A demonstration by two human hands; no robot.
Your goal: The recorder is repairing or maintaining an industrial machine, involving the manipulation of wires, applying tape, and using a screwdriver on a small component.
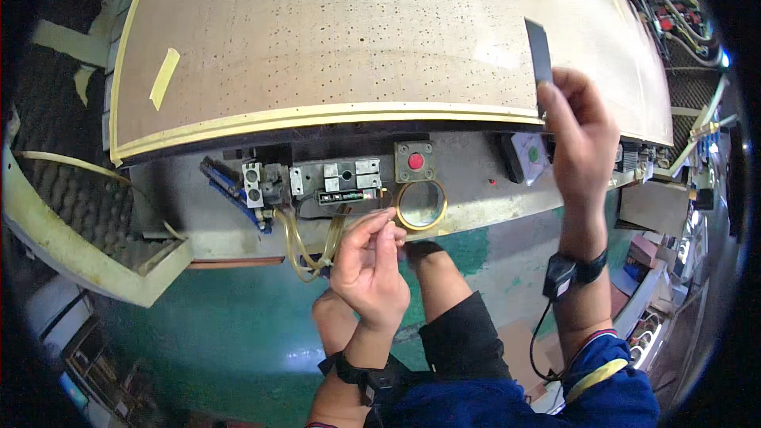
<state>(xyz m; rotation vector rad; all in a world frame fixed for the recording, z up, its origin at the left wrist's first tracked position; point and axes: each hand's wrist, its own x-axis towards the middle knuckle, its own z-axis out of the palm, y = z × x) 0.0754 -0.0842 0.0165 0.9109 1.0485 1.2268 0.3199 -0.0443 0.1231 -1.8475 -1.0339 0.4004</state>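
Note:
My right hand (pixel 585 131) is closed on a thin dark flat strip (pixel 537 47), held between thumb and fingers. The strip stands over the right part of a large pale panel (pixel 317 40), near its front edge. Yellow tape (pixel 333 117) runs along that front edge. My left hand (pixel 371 265) is raised in front of the machine ledge, thumb and fingertips pinched together. Whether anything small is between them cannot be made out. Just beyond its fingertips is a ring-shaped roll of yellow tape (pixel 402 208) at the ledge.
A short yellow tape piece (pixel 164 79) lies on the panel's left side. Along the ledge sit a metal clamp block (pixel 335 177), a red button (pixel 416 161) and a dark box with a pale label (pixel 525 157). Clear hoses (pixel 295 246) hang down. A curved machine frame (pixel 151 281) stands left.

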